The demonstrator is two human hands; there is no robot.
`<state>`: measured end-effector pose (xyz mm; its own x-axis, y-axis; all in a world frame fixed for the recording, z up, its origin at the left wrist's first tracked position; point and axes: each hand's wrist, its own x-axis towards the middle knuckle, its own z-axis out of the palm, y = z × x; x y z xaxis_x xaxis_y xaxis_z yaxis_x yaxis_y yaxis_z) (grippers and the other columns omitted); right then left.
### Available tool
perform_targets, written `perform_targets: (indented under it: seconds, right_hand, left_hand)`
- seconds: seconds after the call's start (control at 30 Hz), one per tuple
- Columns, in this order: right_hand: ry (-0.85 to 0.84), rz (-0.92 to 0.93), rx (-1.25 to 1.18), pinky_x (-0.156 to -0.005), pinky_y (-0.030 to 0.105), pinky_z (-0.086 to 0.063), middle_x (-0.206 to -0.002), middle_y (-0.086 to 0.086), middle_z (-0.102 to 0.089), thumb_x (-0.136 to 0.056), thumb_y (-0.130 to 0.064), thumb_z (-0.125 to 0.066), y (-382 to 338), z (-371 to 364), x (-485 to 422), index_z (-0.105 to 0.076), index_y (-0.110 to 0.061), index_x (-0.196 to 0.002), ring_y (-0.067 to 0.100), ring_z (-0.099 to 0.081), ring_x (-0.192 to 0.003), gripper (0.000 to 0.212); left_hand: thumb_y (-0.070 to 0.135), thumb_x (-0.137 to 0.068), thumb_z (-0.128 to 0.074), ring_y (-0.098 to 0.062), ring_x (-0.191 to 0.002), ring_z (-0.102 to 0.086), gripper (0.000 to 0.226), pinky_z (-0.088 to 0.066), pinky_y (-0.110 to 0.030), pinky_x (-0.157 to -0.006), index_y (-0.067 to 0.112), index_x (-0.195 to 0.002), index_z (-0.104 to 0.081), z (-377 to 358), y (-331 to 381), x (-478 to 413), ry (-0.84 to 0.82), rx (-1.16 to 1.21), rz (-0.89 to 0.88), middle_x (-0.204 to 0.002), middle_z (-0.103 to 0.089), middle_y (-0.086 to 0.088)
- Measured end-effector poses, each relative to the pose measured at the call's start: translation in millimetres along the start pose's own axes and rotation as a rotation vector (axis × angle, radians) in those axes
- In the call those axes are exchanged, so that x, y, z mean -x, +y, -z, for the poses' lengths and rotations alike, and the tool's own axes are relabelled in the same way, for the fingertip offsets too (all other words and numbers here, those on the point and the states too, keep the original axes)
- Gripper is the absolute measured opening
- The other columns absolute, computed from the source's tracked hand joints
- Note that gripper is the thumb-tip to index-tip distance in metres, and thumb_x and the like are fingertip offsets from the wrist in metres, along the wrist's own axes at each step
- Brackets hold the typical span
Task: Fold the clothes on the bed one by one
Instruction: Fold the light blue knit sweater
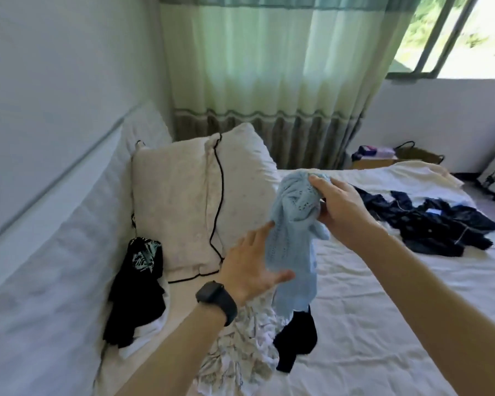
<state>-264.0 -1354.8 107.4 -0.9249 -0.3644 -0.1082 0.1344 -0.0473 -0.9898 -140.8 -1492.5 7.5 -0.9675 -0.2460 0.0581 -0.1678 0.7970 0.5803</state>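
Bunched pale-blue knit garment (293, 232) dangling above white bed (383, 324); dark clothes (440, 224) sprawled at right.

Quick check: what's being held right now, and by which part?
The right hand grips the light blue knit garment by its bunched upper end; the rest hangs down. The open left hand holds nothing.

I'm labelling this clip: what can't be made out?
All in the head view.
The blue knit garment: bunched in the right hand, type unclear.
The dark clothes far right: tangled, piece count unclear.
Things on the cardboard box: too small.
The patterned white cloth: cut by bottom edge.
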Motion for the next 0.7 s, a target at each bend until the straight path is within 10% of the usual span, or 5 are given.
perform_targets:
  seconds: [0.3, 0.5, 0.7]
  right_hand:
    - [0.013, -0.125, -0.238, -0.069, 0.032, -0.059, -0.109, 0.014, -0.067, -0.102, -0.027, -0.062, -62.3, 92.1, 6.8, -0.064, -0.006, -0.114, 0.020, -0.068, -0.087, 0.024]
    - [0.144, -0.033, -0.024, -0.057, 0.025, -0.059, -0.106, 0.014, -0.064, -0.097, -0.022, -0.070, -72.2, 154.3, 12.7, -0.064, -0.006, -0.101, 0.017, -0.064, -0.084, 0.017]
    - [0.099, 0.088, 0.040, -0.066, 0.031, -0.060, -0.092, 0.014, -0.065, -0.095, -0.018, -0.072, -86.4, 103.9, 29.2, -0.064, -0.009, -0.088, 0.021, -0.065, -0.081, 0.014]
  left_hand:
    - [0.031, -0.100, -0.052, -0.032, -0.094, -0.064, 0.016, -0.050, -0.038, -0.072, 0.023, -0.112, -0.059, 48.3, 89.2, -28.4, 0.223, -0.307, -0.080, -0.104, -0.067, -0.004]
    - [0.026, -0.098, -0.055, -0.030, -0.098, -0.065, 0.015, -0.048, -0.036, -0.074, 0.029, -0.105, -0.068, 168.4, 94.6, -34.9, 0.511, -0.304, -0.046, -0.106, -0.072, 0.000]
    - [0.041, -0.068, -0.061, -0.023, -0.118, -0.058, 0.058, -0.049, -0.038, -0.096, 0.034, -0.126, -0.057, 177.1, 116.7, -32.1, 0.157, -0.367, 0.056, -0.129, -0.061, 0.001]
